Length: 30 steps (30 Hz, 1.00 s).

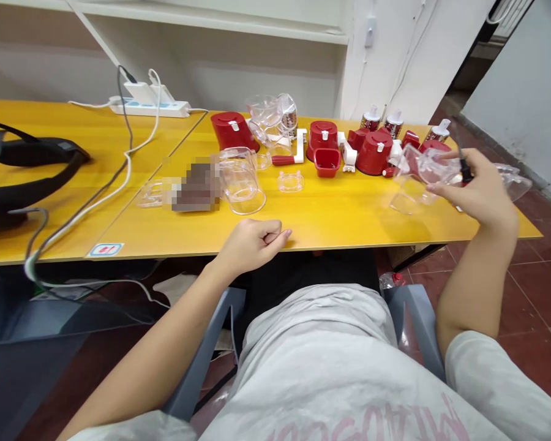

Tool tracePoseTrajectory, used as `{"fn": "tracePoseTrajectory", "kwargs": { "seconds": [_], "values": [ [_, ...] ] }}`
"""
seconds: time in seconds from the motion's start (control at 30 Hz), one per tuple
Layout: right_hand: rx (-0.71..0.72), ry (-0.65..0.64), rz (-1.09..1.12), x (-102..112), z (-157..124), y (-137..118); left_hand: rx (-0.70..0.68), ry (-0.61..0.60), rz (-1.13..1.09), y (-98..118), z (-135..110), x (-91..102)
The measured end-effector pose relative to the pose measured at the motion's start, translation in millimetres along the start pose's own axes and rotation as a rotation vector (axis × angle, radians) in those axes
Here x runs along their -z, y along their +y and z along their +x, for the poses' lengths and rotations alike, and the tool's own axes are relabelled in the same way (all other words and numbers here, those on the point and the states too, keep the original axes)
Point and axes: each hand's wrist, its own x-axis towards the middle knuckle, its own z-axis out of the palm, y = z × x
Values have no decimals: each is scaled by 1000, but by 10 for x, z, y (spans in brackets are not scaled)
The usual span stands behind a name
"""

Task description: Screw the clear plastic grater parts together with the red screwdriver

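Observation:
My left hand [257, 244] rests in a loose fist at the front edge of the yellow table [349, 214], with nothing showing in it. At the right end of the table, my right hand [484, 193] has thumb and fingers around a clear plastic part [434, 166], slightly blurred. A thin dark tool with a black and red handle [464, 170], like a screwdriver, shows in the crook of that hand; how firmly it is held I cannot tell. More clear plastic [514, 182] lies beyond the wrist. Left of centre, a clear plastic cup-shaped part [243, 184] stands near my left hand.
Several red housings [374, 153] with white and red cranks [300, 147] line the back. A small red tray [327, 162] sits among them. Cables [128, 165], a power strip [151, 108] and a black headset [32, 156] occupy the left. Chair arms [416, 318] flank me.

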Motion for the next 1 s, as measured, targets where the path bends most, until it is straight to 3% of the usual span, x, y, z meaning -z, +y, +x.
{"fn": "tracePoseTrajectory", "kwargs": {
  "seconds": [0.1, 0.3, 0.4, 0.53, 0.6, 0.73, 0.87, 0.93, 1.0],
  "values": [
    [-44, -97, 41, -248, 35, -238, -4, 1, -11, 2, 5, 4],
    [143, -267, 239, -882, 104, -618, 11, -3, -23, -7, -8, -7],
    [145, -291, 300, -1001, 159, -722, 25, -6, -35, -12, -17, -2],
    [21, -127, 359, -885, 224, -738, 47, -10, -62, -11, -23, 9],
    [-40, -108, 392, -784, 223, -702, 60, -5, -80, -8, -19, 8],
    [-33, -182, 362, -594, 102, -653, 91, 10, -116, -2, -2, 1],
    [-20, -369, 254, -374, -107, -697, 99, 1, -124, 0, 12, 4],
    [-28, -367, 151, -251, -180, -747, 94, -5, -118, 2, 14, 8],
    [26, -289, 51, -138, -220, -816, 88, -7, -111, 6, 11, 12]
  ]
}}
